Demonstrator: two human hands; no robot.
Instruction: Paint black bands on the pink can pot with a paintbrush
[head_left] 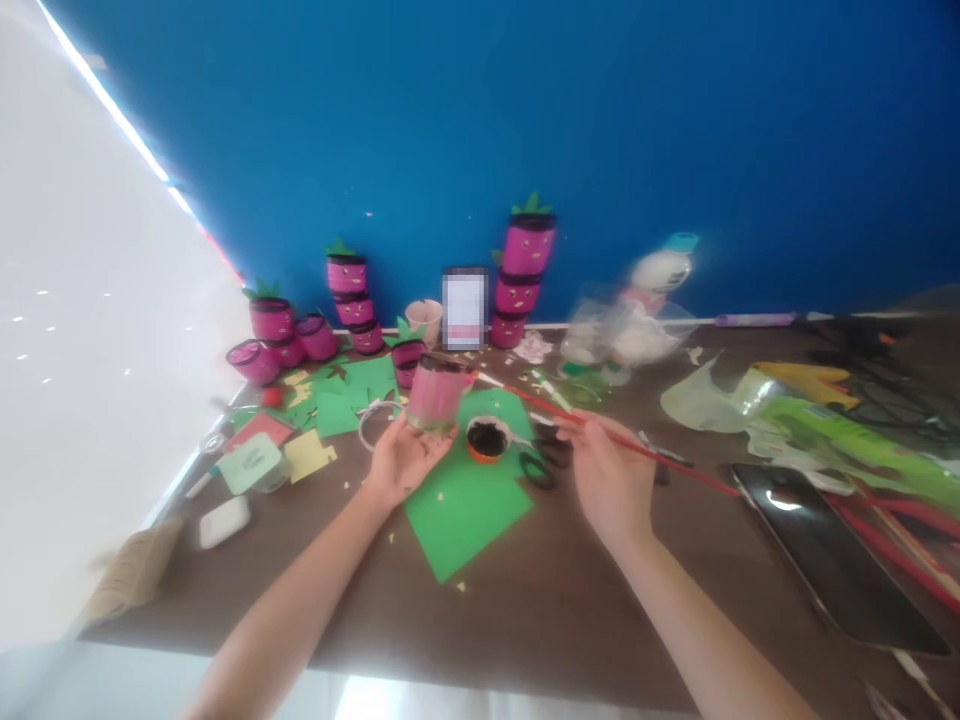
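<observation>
My left hand (405, 460) holds up a partly painted cup (437, 393), pink on its side with a dark rim and a paler lower edge. The fingers are under and around its base. In my right hand (611, 470) is a long red paintbrush (536, 401), gripped between thumb and fingers. Its tip is close to the cup's upper right edge; whether they touch I cannot tell. Below and between the hands, a small round pot of dark paint (487, 440) with an orange base stands on a green paper sheet (465, 525). Dark-handled scissors (538, 468) lie just right of it.
Stacks of pink cups (519, 295) with faces and green leaf tops stand along the blue wall. A phone (465, 310) leans there. On the right lie a dark tablet (832, 555) and a green packet (847, 430). Coloured paper scraps (309, 455) and a white case (225, 522) are left.
</observation>
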